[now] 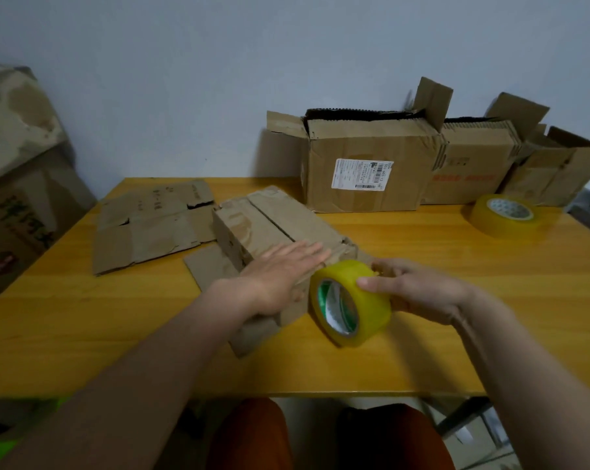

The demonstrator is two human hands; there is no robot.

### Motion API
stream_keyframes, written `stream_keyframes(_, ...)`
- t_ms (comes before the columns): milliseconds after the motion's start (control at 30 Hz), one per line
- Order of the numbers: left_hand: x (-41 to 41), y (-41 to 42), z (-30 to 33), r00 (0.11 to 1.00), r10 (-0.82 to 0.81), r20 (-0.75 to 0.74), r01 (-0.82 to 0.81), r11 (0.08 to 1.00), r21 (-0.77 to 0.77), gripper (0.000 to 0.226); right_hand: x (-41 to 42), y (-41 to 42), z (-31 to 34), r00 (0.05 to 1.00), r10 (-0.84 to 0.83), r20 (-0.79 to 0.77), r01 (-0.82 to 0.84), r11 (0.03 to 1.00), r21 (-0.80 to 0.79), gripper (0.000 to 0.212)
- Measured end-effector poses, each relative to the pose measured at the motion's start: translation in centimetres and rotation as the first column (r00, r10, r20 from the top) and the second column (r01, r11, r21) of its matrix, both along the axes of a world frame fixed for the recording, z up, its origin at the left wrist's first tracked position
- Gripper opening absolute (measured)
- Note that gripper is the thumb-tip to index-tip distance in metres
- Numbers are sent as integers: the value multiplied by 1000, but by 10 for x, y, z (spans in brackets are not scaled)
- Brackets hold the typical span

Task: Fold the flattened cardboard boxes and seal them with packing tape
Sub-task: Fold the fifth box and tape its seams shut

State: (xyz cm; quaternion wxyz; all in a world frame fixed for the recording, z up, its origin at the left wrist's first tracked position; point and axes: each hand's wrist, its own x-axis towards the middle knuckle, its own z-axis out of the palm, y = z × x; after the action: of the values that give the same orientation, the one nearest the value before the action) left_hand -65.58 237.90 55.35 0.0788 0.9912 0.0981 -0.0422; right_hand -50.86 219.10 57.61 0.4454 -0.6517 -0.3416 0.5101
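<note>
A folded cardboard box (280,232) lies under the flat, straight-fingered left hand (280,276); just right, the right hand (412,286) grips a tape roll (349,301) on edge.

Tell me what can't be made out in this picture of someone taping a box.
All in the head view:
- Whether tape already joins the tape roll to the folded box: the left hand and the roll cover that end.
- The right hand palm: hidden behind the roll.
- The shipping label text: too small.
- The printed box at the left edge: blurred and cut off.
</note>
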Motion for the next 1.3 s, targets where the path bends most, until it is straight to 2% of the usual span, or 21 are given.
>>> stream_keyframes(267,-38,47,1,994,95,55,-94,995,-20,75,-45,39,-13,986,152,-64,-142,981,134,47)
stream_keyframes(400,-41,51,2,986,147,84,-145,989,-38,74,-50,41,-15,969,176,-172,-162,982,94,23)
stream_keyframes(500,-38,53,5,982,182,42,-176,978,-115,73,-49,41,-19,968,156,-197,-143,986,81,20)
stream_keyframes(567,-31,52,11,978,207,5,-202,957,-207,64,-49,42,-19,964,163,-210,-147,985,87,19)
stream_keyframes(633,-22,47,11,953,293,72,-263,923,-281,57,-48,42,-17,959,177,-221,-162,983,83,18)
stream_keyframes(700,-17,37,4,913,376,159,-336,913,-230,57,-44,40,-15,958,194,-212,-183,981,70,23)
stream_keyframes(767,-15,30,-4,905,394,160,-373,916,-148,67,-35,36,-11,988,104,-114,-103,995,16,31)
stream_keyframes(833,-15,33,-5,913,389,123,-370,916,-156,74,-17,35,-18,978,-165,128,169,985,-19,31)
stream_keyframes(867,-16,34,-4,917,385,102,-365,915,-171,78,-4,34,-25,903,-297,310,321,947,-27,29)
stream_keyframes(900,-16,35,-3,921,380,86,-361,916,-175,82,9,34,-33,774,-370,514,449,893,-34,29)
stream_keyframes(933,-16,35,-2,923,377,79,-360,917,-171,83,21,33,-41,628,-374,683,546,836,-44,30)
stream_keyframes(967,-15,33,-2,922,379,79,-363,917,-165,83,31,31,-50,523,-352,777,618,784,-60,33)
stream_keyframes(1033,-15,31,-2,916,392,84,-375,912,-166,79,42,29,-65,469,-296,832,681,721,-127,42)
stream_keyframes(1133,-15,31,-1,912,400,91,-381,908,-171,79,47,32,-81,449,-218,866,654,741,-152,42)
stream_keyframes(1300,-14,30,-2,899,419,129,-392,900,-191,78,43,31,-79,496,-413,764,625,780,16,14)
